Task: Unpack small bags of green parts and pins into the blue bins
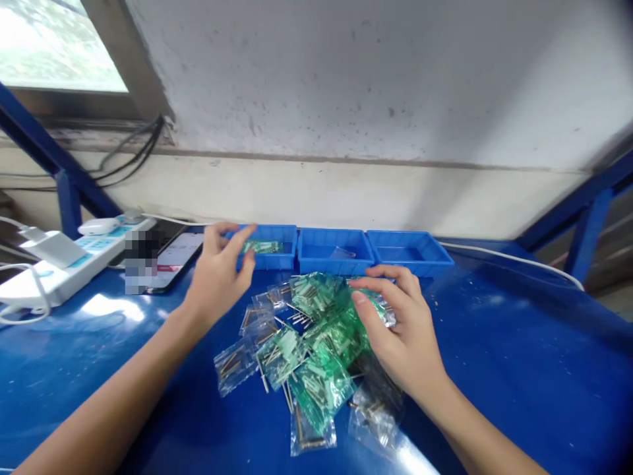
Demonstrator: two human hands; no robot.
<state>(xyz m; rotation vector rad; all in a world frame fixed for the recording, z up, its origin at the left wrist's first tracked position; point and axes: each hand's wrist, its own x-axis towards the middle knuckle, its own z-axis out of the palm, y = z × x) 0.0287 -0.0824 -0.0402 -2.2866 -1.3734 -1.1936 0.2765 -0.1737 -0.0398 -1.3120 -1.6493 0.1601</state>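
Off-white and scuffed, the wall (346,86) fills the back, with a glossy blue table (514,343) in front of it. A window (59,46) shows at upper left, and a blue bar (44,142) slants down below it.

On the table's middle lies the pile (329,343) of small plastic bags, between the two forearms and in front of the bins. The right hand (405,330) is over the pile's right side, its fingers curled and thumb near the forefinger; whether it pinches a bag I cannot tell. The left hand (220,270) is raised at the left bin (277,262), thumb and forefinger spread apart, with nothing seen between them.

A white power strip (64,280) lies at far left, with a phone (180,256) between it and the left hand. The left bin, middle bin (341,266) and right bin (403,239) stand in a row near the wall. Green bags (267,247) lie in the left one, a small clear piece (343,253) in the middle one.

In the pile, green bags lie mostly centrally, with clear bags (235,363) around the edges. Thin metal rods (262,374) poke out among them.
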